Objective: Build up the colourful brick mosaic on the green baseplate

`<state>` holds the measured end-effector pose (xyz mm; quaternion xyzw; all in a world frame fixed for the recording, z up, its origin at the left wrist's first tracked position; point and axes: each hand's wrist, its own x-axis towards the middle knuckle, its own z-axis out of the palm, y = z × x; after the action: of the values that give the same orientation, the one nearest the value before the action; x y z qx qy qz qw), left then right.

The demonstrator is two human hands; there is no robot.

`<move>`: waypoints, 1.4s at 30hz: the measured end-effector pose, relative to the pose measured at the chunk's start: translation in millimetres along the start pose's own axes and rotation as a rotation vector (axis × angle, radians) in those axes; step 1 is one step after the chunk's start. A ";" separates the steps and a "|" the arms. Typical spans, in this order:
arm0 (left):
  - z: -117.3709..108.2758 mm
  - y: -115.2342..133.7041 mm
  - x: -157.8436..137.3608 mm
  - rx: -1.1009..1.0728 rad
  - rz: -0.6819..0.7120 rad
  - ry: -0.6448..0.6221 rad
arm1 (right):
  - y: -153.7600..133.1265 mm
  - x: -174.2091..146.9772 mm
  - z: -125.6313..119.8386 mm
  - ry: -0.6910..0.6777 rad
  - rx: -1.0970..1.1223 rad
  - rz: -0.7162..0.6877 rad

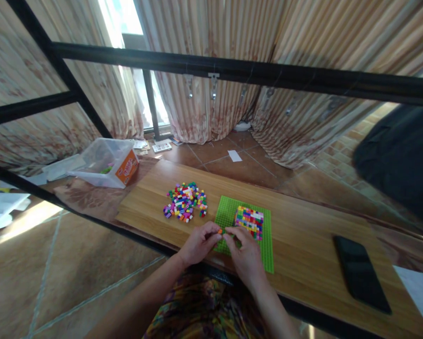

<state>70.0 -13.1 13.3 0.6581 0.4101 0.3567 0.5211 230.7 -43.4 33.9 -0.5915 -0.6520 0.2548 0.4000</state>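
My left hand (201, 243) is closed in a pinch on a small orange building brick (220, 231). Close beside it, my right hand (244, 252) also pinches, with a bit of dark green showing at its fingertips, probably a green brick. Both hands meet over the near left part of a green studded baseplate (267, 256). On that plate stands a multicoloured block of bricks (250, 219), partly covered by my right fingers. To the left lies a loose pile of small coloured bricks (186, 201).
A wooden board (303, 240) carries these things, with a black phone (361, 273) at its right. A clear plastic box (107, 162) with an orange label stands at the far left. A black metal bar (232, 70) crosses in front of the curtains (225, 28).
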 end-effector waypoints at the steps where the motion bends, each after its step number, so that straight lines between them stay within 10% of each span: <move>1: -0.2 -0.1 -0.2 -0.003 0.007 -0.005 | -0.4 -0.2 2.5 -0.010 0.000 0.005; 30: -4.7 0.3 -3.4 0.003 0.121 -0.052 | 2.8 -14.9 6.0 -0.038 0.296 0.204; 42: -2.8 3.4 -2.2 0.006 0.078 -0.020 | 61.6 13.0 -61.0 0.401 0.026 0.251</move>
<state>67.1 -14.5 17.1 0.6786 0.3801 0.3688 0.5089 316.1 -28.9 20.8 -0.7016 -0.4776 0.1885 0.4941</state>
